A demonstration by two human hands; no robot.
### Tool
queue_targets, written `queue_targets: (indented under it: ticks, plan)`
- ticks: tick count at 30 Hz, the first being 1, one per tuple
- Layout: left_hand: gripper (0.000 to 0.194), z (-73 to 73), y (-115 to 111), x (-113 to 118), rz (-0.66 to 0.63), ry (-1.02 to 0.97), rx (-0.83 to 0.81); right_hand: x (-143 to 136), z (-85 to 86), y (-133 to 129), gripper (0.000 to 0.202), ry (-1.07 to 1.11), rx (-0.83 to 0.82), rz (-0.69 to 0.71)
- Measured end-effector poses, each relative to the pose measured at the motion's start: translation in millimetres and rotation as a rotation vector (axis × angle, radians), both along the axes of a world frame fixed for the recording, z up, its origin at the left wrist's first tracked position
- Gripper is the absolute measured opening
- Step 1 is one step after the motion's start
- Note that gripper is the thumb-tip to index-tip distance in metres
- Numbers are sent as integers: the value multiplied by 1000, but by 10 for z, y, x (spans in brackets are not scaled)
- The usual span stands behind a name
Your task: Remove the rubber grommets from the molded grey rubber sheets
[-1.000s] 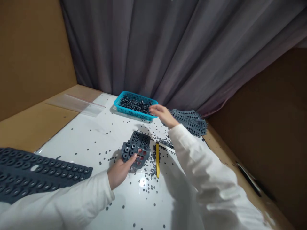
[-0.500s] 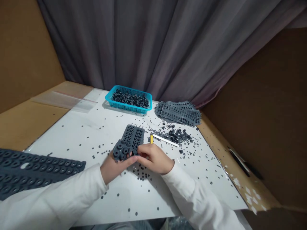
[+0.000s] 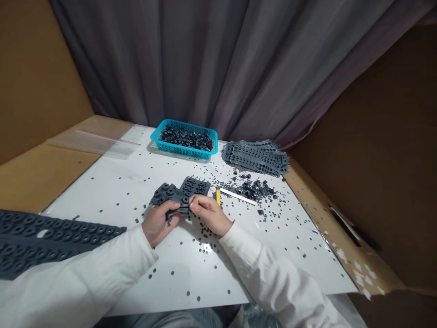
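Both of our hands are on the small grey rubber sheet (image 3: 180, 195) of moulded rings, which sits near the middle of the white board (image 3: 290, 255): our left hand (image 3: 157, 223) has its fingers closed under and around the sheet's near edge, lifting and bending it, while our right hand (image 3: 209, 214) pinches thumb and forefinger together on the same edge, apparently on one ring, though the view is too small to be sure. We judge the step in hand to be pushing or tearing rings out of the sheet. Next comes a firm pull with the left hand bracing. Loose rings (image 3: 254, 187) lie at two o'clock of the hands, the blue basket (image 3: 184, 139) of rings at twelve, a stack of stripped sheets (image 3: 256, 157) at one, and a large uncut sheet (image 3: 51, 237) at nine.
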State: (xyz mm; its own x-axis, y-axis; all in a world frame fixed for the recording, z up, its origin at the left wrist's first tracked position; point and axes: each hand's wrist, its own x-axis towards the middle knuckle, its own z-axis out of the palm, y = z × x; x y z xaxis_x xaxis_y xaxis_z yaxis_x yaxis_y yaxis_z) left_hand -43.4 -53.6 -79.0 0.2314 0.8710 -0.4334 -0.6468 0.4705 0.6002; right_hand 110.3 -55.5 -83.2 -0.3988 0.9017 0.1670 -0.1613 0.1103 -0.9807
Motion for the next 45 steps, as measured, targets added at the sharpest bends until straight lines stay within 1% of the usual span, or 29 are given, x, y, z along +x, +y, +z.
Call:
queue_targets:
  ticks: [4, 6, 8, 9, 11, 14, 16, 18, 20, 22, 23, 25, 27, 29, 30, 32, 34, 36, 38, 41, 45]
  plan:
    - [11, 87, 90, -56, 61, -9, -3, 38, -17, 30, 33, 136, -148, 26]
    - [8, 126, 73, -67, 50, 29, 1, 78, -6, 67, 34, 137, -157, -10]
    - [2, 131, 22, -63, 30, 95, 24, 121, 29, 111, 31, 74, -69, -92]
    - [4, 122, -6, -59, 26, 125, 39, 141, 57, 129, 29, 36, -17, -135]
    - [14, 89, -51, -53, 26, 194, 57, 176, 132, 148, 24, -43, 66, -187]
    - [21, 45, -78, -59, 21, 325, 105, 196, 263, 117, 12, -152, 108, -194]
    - [26, 35, -85, -68, 10, 416, 144, 181, 339, 66, 8, -235, 134, -185]
    - [26, 32, -94, -77, -17, 466, 168, 144, 391, 8, 14, -342, 187, -172]
    - [25, 20, -106, -86, -40, 490, 191, 93, 415, -40, 15, -449, 260, -160]
    - [23, -10, -118, -95, -45, 500, 214, 44, 418, -65, 10, -534, 338, -129]
    - [22, -28, -123, -100, -42, 502, 217, 26, 415, -67, 9, -572, 374, -104]
    - [19, -60, -130, -109, -35, 500, 214, 5, 406, -50, 16, -639, 437, -35]
    - [17, -68, -130, -111, -43, 457, 204, 4, 393, -17, 23, -649, 474, 49]
    - [16, -47, -119, -107, -66, 344, 146, 7, 366, 18, 27, -558, 460, 124]
    - [15, -30, -109, -103, -68, 284, 88, 3, 342, 32, 29, -482, 428, 142]
    - [10, 4, -79, -95, -44, 198, -50, -26, 263, 49, 31, -301, 300, 130]
    - [2, 31, -43, -88, -19, 151, -139, -81, 152, 52, 30, -91, 118, 90]
    - [6, 52, -11, -84, -33, 95, -151, -145, 38, 52, 30, 113, -55, 58]
    - [11, 80, 11, -84, -66, 37, -122, -188, -40, 59, 29, 262, -163, 24]
    - [13, 144, 26, -102, -79, -11, -112, -178, -48, 99, 32, 410, -246, -20]
    - [11, 191, 43, -146, -57, -27, -132, -121, 54, 166, 32, 537, -312, -29]
